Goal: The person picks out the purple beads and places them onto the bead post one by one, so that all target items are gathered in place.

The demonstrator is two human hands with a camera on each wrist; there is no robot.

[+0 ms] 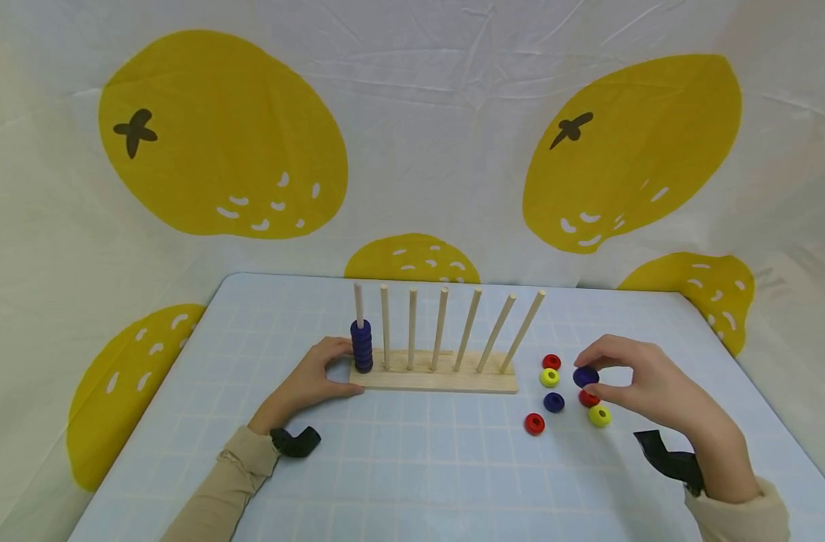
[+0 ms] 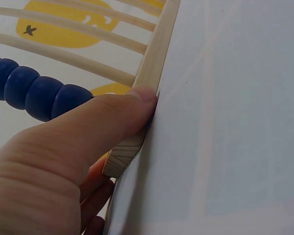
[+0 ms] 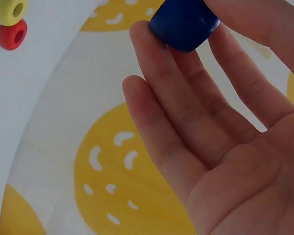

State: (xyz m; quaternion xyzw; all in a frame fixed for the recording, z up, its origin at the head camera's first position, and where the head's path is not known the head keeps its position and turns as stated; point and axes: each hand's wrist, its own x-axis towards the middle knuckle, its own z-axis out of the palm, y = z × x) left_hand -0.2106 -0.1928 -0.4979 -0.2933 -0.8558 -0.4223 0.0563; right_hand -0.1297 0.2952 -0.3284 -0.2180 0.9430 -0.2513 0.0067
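A wooden peg stand with a row of upright pegs rests on the table. Several dark blue beads are stacked on its leftmost peg; the other pegs are bare. My left hand grips the left end of the base, the thumb along its front edge and the other fingers behind. To the right of the stand, my right hand pinches a blue bead between thumb and fingertips. In the head view this bead overlaps a red bead below it.
Loose beads lie right of the stand: a red one, a yellow one, a blue one, another red one and a yellow one. A curtain printed with yellow fruit hangs behind the pale gridded table.
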